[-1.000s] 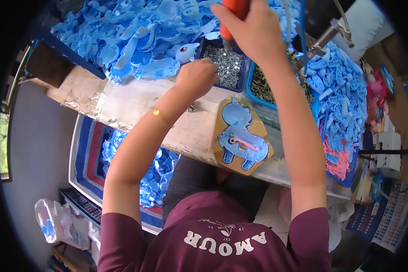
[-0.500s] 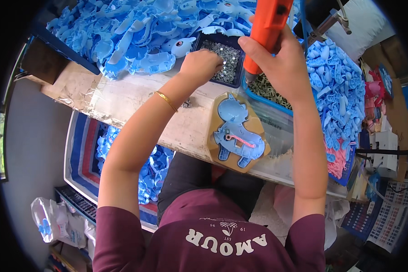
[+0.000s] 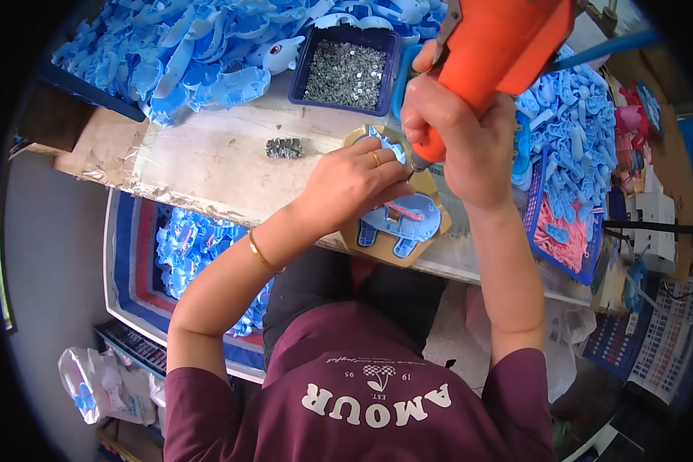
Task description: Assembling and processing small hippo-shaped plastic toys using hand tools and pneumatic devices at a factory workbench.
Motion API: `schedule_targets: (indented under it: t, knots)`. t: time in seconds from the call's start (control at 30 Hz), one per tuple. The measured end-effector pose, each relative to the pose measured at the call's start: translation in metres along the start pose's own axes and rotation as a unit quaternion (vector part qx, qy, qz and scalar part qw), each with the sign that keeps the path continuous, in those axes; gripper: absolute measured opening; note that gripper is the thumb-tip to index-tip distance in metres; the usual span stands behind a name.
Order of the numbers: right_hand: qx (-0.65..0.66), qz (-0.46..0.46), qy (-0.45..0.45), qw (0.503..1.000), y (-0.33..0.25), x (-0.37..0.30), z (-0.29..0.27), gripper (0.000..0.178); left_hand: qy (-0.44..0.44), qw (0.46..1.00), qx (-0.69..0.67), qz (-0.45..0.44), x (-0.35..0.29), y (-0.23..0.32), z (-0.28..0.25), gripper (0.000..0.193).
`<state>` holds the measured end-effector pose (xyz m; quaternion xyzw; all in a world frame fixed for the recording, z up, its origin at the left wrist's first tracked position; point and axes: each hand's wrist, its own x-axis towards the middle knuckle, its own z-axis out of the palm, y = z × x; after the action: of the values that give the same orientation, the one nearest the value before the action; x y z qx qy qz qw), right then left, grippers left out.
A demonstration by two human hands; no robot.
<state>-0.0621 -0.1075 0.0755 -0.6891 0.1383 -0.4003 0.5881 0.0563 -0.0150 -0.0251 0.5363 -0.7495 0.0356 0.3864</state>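
My right hand grips an orange electric screwdriver, its metal tip pointing down close to my left fingertips. My left hand reaches over a tan jig, fingers drawn together near that tip; whatever they pinch is hidden. Set in the jig are light blue animal-shaped plastic shells: a head piece, partly covered by my left hand, and a body piece with legs. A pink strip lies across the body shell.
Beyond the jig stands a dark blue tray of small silver metal parts. A little heap of metal bits lies left of my hand. Blue shells pile up at the back left. Rightward are small blue parts and a basket of pink pieces.
My left hand has come from the silver parts tray back to the jig. The screwdriver has moved nearer, its tip now over the jig beside my left fingers.
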Motion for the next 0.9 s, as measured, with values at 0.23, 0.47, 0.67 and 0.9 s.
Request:
schedule_targets:
  t: [0.23,0.47,0.67,0.9]
  knots:
    - [0.013,-0.024,0.021,0.999,0.001,-0.009,0.0,0.018,0.007,0.997,-0.065,-0.042,-0.005,0.007,0.008,0.015]
    - [0.018,0.019,-0.003,1.0,-0.006,-0.017,-0.004,0.027,-0.01,0.998,-0.049,-0.031,-0.009,0.013,0.01,0.016]
    - [0.087,0.021,-0.007,0.996,-0.004,-0.016,-0.012,0.03,0.0,0.997,-0.076,-0.027,-0.008,0.015,0.008,0.015]
    - [0.022,0.013,-0.014,1.0,-0.003,-0.023,-0.008,0.034,0.003,0.993,-0.086,-0.077,-0.01,0.028,0.008,0.015]
